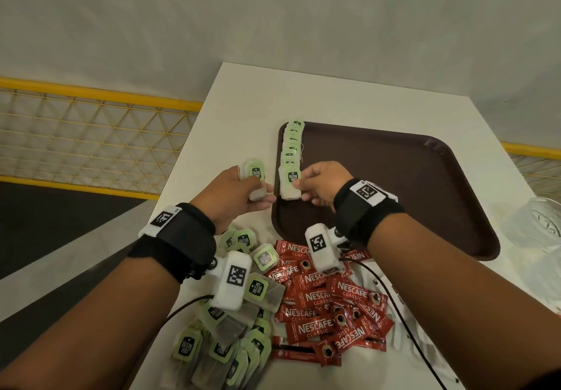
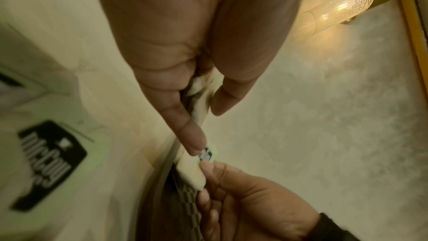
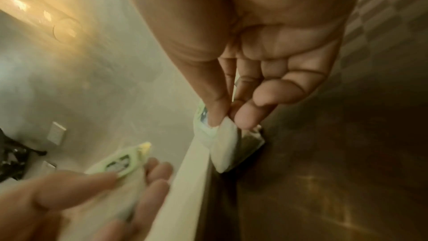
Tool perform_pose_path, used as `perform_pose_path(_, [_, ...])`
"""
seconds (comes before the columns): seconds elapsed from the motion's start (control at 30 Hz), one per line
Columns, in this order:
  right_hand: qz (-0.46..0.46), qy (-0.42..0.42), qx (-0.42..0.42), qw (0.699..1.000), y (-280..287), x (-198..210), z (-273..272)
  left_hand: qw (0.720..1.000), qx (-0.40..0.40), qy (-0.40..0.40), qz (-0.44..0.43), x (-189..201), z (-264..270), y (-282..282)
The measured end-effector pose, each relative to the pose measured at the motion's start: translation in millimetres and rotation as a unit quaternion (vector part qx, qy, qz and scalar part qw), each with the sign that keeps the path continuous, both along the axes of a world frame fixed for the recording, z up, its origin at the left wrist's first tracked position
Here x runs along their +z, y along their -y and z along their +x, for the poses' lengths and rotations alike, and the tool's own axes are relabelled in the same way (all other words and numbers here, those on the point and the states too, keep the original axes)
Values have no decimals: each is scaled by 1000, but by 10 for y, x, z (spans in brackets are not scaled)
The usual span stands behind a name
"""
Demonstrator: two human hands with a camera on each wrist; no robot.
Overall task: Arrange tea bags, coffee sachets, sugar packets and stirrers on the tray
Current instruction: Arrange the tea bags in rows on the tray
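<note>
A brown tray (image 1: 394, 195) lies on the white table (image 1: 243, 101). A row of green-labelled tea bags (image 1: 293, 143) runs along its left rim. My right hand (image 1: 302, 189) pinches a tea bag (image 1: 290, 184) at the near end of that row; the right wrist view shows thumb and fingers closed on this bag (image 3: 222, 146) over the tray's edge. My left hand (image 1: 256, 187), just left of the tray, grips a small stack of tea bags (image 1: 255, 174), which also show in the left wrist view (image 2: 201, 94). No stirrers or sugar packets can be made out.
A loose pile of tea bags (image 1: 230, 329) lies near me on the table, with red Nescafe sachets (image 1: 328, 304) to its right. A clear glass dish (image 1: 540, 228) stands at the right edge. Beyond the table's left edge is a yellow railing (image 1: 91, 92).
</note>
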State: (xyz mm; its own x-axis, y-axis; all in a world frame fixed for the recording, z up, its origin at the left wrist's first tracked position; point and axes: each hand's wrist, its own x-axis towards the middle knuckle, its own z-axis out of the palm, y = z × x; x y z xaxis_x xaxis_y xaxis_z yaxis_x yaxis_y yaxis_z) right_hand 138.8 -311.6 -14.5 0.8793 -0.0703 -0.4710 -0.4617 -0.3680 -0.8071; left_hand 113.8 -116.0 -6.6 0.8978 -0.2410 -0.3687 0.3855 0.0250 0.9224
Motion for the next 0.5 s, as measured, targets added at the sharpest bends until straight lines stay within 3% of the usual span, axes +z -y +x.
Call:
perform_pose_path(0.37, [-167,-33,43,984,-107,35,48,997,19,-45,-59,13,-43,-93])
perform_pose_path(0.5, [-173,35,46,983,-61,49,41,998,-28,-10,-57,16,-74,-101])
